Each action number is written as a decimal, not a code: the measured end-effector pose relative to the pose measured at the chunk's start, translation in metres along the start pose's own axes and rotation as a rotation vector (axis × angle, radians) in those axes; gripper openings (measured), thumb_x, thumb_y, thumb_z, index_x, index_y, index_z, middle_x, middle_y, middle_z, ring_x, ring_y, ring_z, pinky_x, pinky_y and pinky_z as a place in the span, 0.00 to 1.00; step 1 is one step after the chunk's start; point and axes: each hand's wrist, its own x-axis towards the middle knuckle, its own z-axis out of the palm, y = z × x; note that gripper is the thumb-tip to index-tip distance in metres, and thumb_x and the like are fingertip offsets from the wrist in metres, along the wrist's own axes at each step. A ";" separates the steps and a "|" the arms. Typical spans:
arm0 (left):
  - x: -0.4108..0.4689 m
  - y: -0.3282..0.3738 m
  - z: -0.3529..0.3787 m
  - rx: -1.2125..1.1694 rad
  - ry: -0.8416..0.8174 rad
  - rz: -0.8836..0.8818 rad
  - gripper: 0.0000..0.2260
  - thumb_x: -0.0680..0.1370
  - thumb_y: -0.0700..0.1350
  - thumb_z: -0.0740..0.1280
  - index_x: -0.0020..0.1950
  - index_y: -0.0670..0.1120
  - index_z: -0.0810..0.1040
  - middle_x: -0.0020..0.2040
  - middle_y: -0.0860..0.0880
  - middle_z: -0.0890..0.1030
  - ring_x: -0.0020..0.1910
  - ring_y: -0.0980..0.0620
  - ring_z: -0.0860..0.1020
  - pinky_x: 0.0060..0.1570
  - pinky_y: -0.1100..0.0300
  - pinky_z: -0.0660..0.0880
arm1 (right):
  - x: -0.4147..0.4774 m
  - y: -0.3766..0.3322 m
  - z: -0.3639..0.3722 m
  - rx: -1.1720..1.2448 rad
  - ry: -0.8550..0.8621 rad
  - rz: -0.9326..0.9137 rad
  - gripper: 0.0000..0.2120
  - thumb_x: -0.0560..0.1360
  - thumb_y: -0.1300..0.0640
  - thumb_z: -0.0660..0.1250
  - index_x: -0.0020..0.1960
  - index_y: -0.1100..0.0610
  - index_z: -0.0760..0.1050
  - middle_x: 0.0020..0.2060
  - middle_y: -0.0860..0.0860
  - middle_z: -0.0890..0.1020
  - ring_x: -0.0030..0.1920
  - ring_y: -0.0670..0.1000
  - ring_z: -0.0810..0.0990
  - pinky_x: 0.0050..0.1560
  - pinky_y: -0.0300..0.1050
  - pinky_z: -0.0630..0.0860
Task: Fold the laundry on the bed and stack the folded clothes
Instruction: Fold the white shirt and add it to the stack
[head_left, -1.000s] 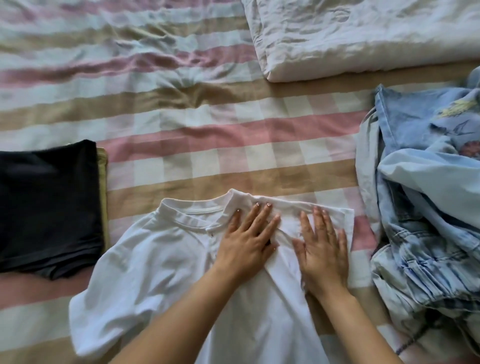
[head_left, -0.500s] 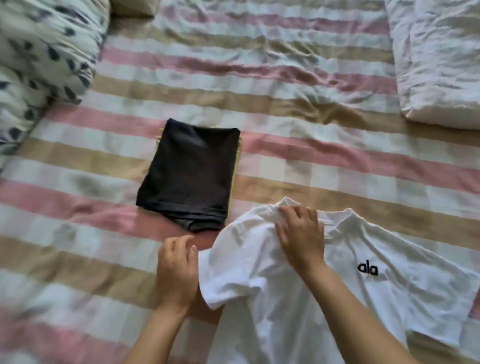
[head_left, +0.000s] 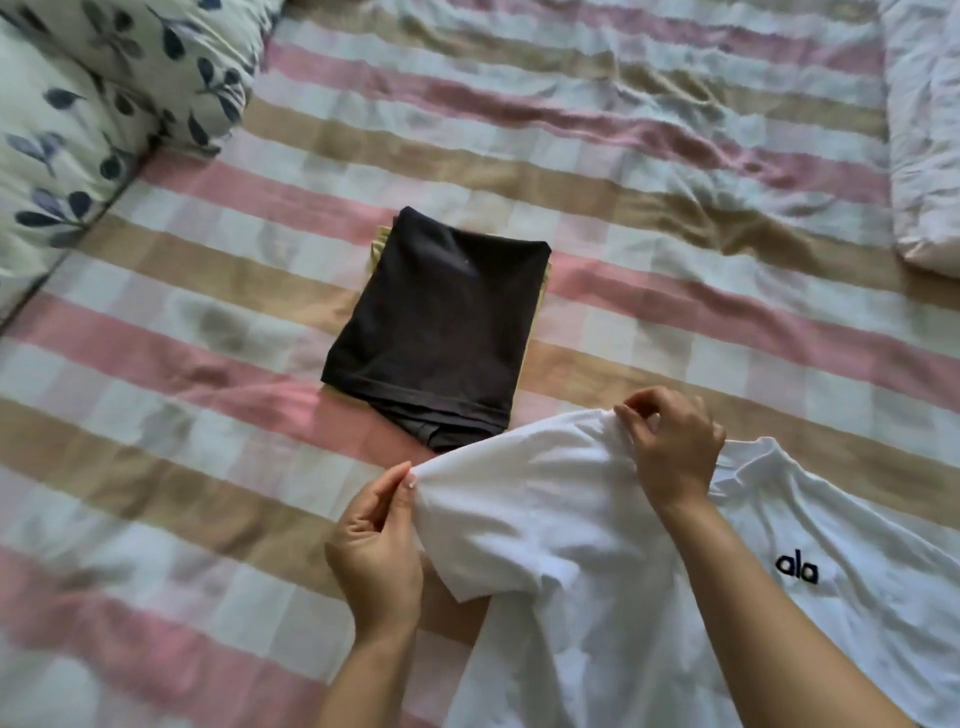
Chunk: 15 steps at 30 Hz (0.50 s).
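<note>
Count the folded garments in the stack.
2: a black one on top, and a yellow one under it, only its edges showing. More could be hidden underneath.

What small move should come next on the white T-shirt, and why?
Probably fold the held side inward, toward the logo. The left hand pinches the sleeve edge and the right hand pinches the shoulder of the white T-shirt, which otherwise lies spread out, unfolded, near the folded black garment.
</note>
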 end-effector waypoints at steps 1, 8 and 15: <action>0.001 -0.001 0.001 -0.005 0.018 0.013 0.08 0.74 0.38 0.69 0.46 0.51 0.82 0.42 0.56 0.83 0.41 0.60 0.80 0.45 0.65 0.77 | 0.003 -0.001 0.001 0.006 0.005 0.004 0.03 0.70 0.56 0.71 0.39 0.55 0.79 0.39 0.52 0.82 0.48 0.58 0.75 0.45 0.48 0.61; 0.021 -0.012 0.023 -0.009 -0.071 -0.087 0.13 0.75 0.40 0.68 0.60 0.44 0.77 0.51 0.47 0.81 0.49 0.52 0.79 0.48 0.68 0.76 | 0.008 0.006 0.003 -0.195 -0.037 0.165 0.19 0.71 0.38 0.64 0.44 0.55 0.77 0.47 0.54 0.78 0.54 0.59 0.72 0.51 0.51 0.65; 0.017 -0.022 0.025 0.022 -0.044 -0.020 0.14 0.73 0.37 0.70 0.53 0.53 0.78 0.42 0.57 0.80 0.39 0.63 0.78 0.42 0.71 0.75 | 0.008 0.007 0.007 -0.005 -0.039 0.116 0.11 0.70 0.47 0.70 0.41 0.55 0.80 0.48 0.53 0.76 0.57 0.57 0.68 0.48 0.47 0.59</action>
